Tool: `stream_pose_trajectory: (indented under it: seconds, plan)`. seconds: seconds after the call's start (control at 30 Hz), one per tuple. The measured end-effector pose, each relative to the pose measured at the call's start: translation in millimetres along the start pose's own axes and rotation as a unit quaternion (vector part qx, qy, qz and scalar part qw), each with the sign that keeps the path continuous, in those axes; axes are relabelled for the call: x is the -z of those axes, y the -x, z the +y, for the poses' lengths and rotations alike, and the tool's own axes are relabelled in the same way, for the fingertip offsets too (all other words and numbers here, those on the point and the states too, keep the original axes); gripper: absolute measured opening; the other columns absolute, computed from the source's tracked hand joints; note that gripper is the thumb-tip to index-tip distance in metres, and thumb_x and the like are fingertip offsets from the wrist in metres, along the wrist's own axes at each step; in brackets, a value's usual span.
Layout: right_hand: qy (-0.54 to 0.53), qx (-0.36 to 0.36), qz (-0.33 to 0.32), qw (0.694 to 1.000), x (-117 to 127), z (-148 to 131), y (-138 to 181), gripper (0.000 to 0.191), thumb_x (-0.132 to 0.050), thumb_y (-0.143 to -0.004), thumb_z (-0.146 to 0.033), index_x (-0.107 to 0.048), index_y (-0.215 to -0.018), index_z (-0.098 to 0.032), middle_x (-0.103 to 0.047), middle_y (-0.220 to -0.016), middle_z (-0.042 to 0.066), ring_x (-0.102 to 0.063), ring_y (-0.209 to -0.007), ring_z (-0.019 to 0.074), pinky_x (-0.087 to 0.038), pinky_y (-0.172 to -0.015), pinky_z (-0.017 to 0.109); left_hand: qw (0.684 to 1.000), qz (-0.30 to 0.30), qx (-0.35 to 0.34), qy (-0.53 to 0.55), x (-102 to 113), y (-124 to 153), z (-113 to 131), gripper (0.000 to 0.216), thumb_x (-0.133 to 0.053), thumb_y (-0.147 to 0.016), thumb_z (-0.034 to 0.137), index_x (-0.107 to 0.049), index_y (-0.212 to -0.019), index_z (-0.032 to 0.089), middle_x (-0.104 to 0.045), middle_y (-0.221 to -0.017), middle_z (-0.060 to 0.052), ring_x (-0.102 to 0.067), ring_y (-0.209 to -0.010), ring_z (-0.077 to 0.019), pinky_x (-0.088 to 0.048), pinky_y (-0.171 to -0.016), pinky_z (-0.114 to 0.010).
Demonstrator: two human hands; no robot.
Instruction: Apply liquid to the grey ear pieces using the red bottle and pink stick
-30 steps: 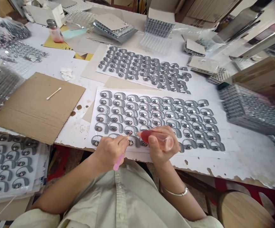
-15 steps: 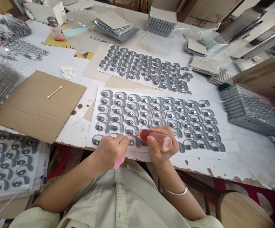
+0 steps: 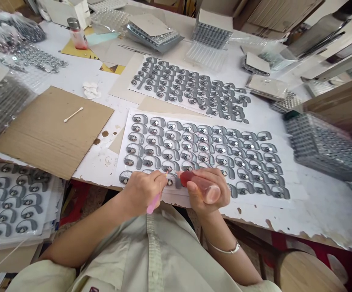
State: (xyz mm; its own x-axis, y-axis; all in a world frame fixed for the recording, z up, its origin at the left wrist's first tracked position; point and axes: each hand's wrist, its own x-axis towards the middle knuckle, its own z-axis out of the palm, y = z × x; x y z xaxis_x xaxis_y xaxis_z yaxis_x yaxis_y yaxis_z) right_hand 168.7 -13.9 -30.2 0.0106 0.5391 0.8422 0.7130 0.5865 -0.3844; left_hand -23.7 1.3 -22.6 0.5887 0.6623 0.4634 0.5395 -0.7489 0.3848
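My left hand (image 3: 145, 191) is closed around a slim pink-handled tool (image 3: 154, 204); its thin tip sits close over a grey curved piece in the front rows, and the tip's kind is too small to tell. Tilted on its side in my right hand (image 3: 212, 194) is a small clear squeeze bottle (image 3: 204, 188) with red liquid, its nozzle pointing left near the tool's tip. Beneath both hands lies a white sheet (image 3: 289, 178) bearing rows of grey curved pieces (image 3: 190, 138), each with a small round metallic part. My hands hide some front pieces.
Behind is a second sheet of similar pieces (image 3: 190, 87). To the left lies a cardboard piece (image 3: 51, 138) with a cotton swab (image 3: 73, 114). A capped jar of red liquid (image 3: 77, 34) stands farther back. Stacked clear trays (image 3: 324, 142) sit at right; another filled sheet (image 3: 8, 202) lies lower left.
The whole view has shifted slightly, with table items appearing a little farther right. Both hands keep their holds; the tool and bottle stay almost in place over the same area.
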Motion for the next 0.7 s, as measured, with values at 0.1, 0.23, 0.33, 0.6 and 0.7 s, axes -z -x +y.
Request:
stream_pose_trajectory:
  seconds: [0.1, 0.23, 0.33, 0.6, 0.7]
  plan:
    - [-0.001, 0.009, 0.001, 1.000, 0.5, 0.5, 0.7, 0.019, -0.067, -0.082, -0.030, -0.060, -0.094, -0.017, -0.064, -0.075, 0.004, -0.059, -0.066, 0.0186, -0.049, -0.054, 0.034, 1.000, 0.000, 0.004, 0.011, -0.2, 0.5, -1.1, 0.015, -0.047, -0.077, 0.005, -0.057, -0.075, 0.016, -0.063, -0.065, 0.000, -0.061, -0.056, -0.0120, -0.037, -0.045, -0.021]
    - [-0.003, 0.011, 0.003, 1.000, -0.2, 3.0, 2.0, 0.020, -0.068, -0.080, -0.029, -0.059, -0.095, -0.017, -0.064, -0.076, 0.004, -0.059, -0.067, 0.0188, -0.049, -0.055, 0.034, 1.000, -0.018, 0.013, 0.018, -1.2, 1.6, -3.1, 0.015, -0.046, -0.078, 0.006, -0.058, -0.077, 0.016, -0.064, -0.068, -0.002, -0.061, -0.059, -0.0128, -0.041, -0.048, -0.021]
    - [-0.003, 0.009, 0.010, 1.000, -1.2, 3.8, 2.2, 0.020, -0.068, -0.080, -0.028, -0.059, -0.093, -0.017, -0.064, -0.076, 0.004, -0.059, -0.067, 0.0187, -0.049, -0.055, 0.034, 0.999, -0.023, 0.018, 0.025, -0.8, 1.9, -3.9, 0.015, -0.046, -0.079, 0.008, -0.059, -0.079, 0.016, -0.065, -0.071, -0.003, -0.063, -0.063, -0.0139, -0.045, -0.052, -0.021]
    - [0.004, 0.009, 0.009, 1.000, -1.5, 4.0, 2.4, 0.019, -0.067, -0.081, -0.030, -0.058, -0.092, -0.018, -0.064, -0.076, 0.004, -0.059, -0.065, 0.0181, -0.048, -0.055, 0.034, 0.999, -0.018, 0.028, 0.043, 4.3, -0.1, -3.8, 0.014, -0.048, -0.082, 0.010, -0.060, -0.079, 0.016, -0.066, -0.072, -0.003, -0.065, -0.065, -0.0138, -0.049, -0.055, -0.020]
    - [-0.005, 0.007, 0.010, 1.000, -1.2, 3.8, 2.1, 0.019, -0.068, -0.080, -0.030, -0.059, -0.092, -0.017, -0.064, -0.075, 0.004, -0.059, -0.065, 0.0184, -0.048, -0.055, 0.034, 0.997, -0.020, 0.034, 0.060, 5.3, -1.1, -5.8, 0.013, -0.049, -0.084, 0.011, -0.061, -0.079, 0.016, -0.067, -0.073, -0.003, -0.066, -0.065, -0.0137, -0.049, -0.055, -0.020]
